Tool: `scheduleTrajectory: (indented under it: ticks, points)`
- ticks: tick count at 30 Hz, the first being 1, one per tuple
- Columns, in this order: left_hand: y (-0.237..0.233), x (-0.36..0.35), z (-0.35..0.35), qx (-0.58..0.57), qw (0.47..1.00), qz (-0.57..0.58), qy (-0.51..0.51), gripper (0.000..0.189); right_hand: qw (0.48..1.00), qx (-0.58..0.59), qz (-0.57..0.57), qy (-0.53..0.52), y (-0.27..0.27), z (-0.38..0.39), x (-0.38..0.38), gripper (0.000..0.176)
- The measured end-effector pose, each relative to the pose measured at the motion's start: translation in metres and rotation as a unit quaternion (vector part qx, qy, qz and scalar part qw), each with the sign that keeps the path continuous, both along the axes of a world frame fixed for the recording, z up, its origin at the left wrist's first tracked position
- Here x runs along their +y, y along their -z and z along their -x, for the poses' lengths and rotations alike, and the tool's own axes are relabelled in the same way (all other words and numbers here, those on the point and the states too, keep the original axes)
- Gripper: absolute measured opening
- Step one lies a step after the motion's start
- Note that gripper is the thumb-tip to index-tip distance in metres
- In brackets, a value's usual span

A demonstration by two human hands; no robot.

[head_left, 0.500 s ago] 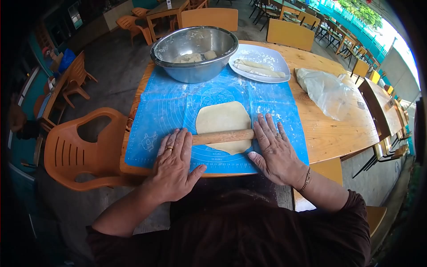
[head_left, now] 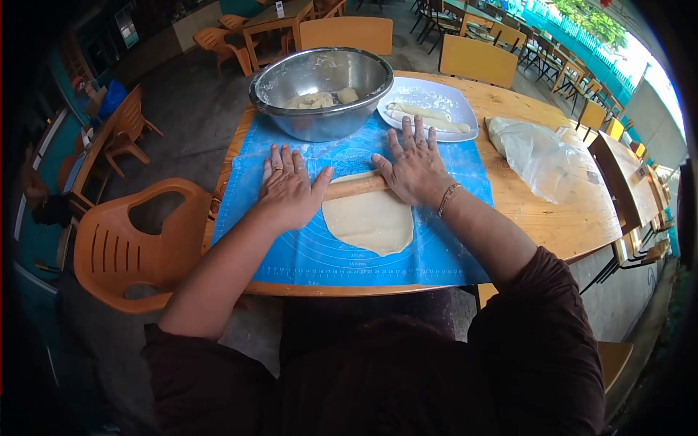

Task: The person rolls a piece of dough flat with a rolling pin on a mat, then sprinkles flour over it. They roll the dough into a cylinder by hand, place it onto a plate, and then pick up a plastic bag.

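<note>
A flattened sheet of pale dough (head_left: 369, 221) lies on a blue silicone mat (head_left: 287, 254) printed with circles and a ruler. Across the dough's far edge rests a wooden rolling pin (head_left: 355, 187). My left hand (head_left: 289, 192) presses flat over the pin's left end, fingers stretched forward. On the other end lies my right hand (head_left: 418, 171), palm down with fingers spread, its fingertips close to the plate. Both hands cover the pin's ends without wrapping round it.
Behind the mat stand a steel bowl (head_left: 320, 129) holding dough pieces and a white plate (head_left: 469, 120) with rolled dough strips (head_left: 427, 116). A clear plastic bag (head_left: 539, 161) lies on the wooden table (head_left: 502, 225) at right. An orange chair (head_left: 138, 240) stands at left.
Both hands have moved forward, away from me, rolling the pin from the dough's near part to its far edge. The right hand has come nearer the plate.
</note>
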State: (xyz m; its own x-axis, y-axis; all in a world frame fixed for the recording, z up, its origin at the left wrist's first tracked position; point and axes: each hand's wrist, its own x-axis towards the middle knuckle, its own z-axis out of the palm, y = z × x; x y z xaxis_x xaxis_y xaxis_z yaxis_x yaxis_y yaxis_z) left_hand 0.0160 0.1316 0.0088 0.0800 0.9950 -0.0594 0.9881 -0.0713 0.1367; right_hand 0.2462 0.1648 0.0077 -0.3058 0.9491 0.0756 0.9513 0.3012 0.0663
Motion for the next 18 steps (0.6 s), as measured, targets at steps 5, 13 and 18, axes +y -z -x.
scheduleTrajectory:
  ticks: [5, 13, 18]
  points:
    - [0.005, 0.040, 0.000, 0.039, 0.997, 0.026, -0.066, 0.087, 0.999, 0.025, -0.042, 0.018, 0.015, 0.007, 0.041, 0.074]
    - [0.017, -0.004, -0.002, 0.050, 0.986, -0.160, -0.013, 0.082, 0.995, 0.045, -0.092, 0.001, 0.016, 0.000, 0.003, 0.075]
    - [0.036, -0.043, 0.012, 0.012, 0.952, -0.282, 0.118, 0.094, 0.992, 0.097, -0.061, -0.057, 0.014, -0.019, -0.050, 0.078]
